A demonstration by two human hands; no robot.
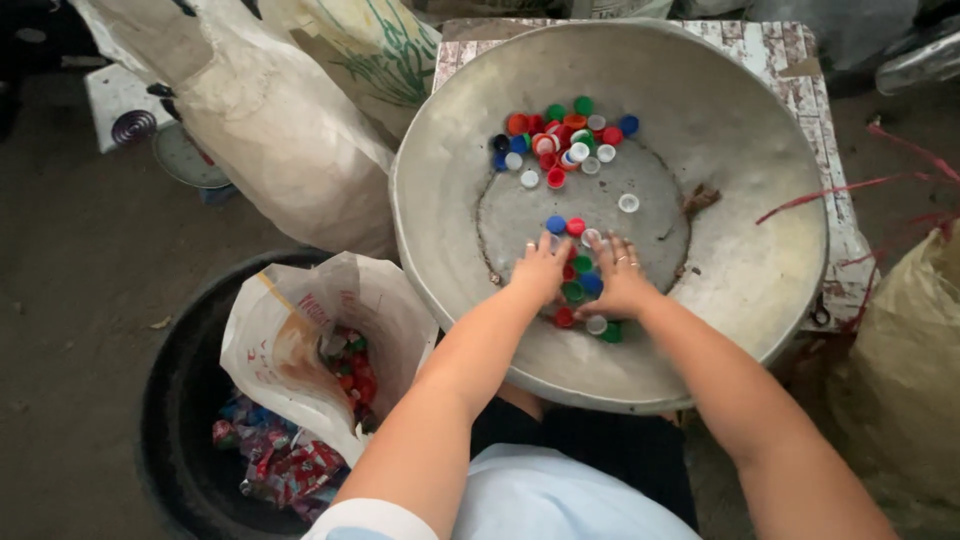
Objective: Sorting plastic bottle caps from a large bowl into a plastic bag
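One metal basin (720, 130), two hands, dozens of bottle caps (565, 140)

Caps (565, 135) red, green, blue, white (mixed); pan (740, 250) dull grey.

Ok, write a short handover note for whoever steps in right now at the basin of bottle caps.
Left hand: flat, palm down, on the near cluster of caps in the metal basin; no grip visible.
Right hand: the same, beside it.
Far pile of caps lies untouched at the basin's back; one white cap sits alone.
Open sack at left already holds caps.
Left: both groups are in the basin.
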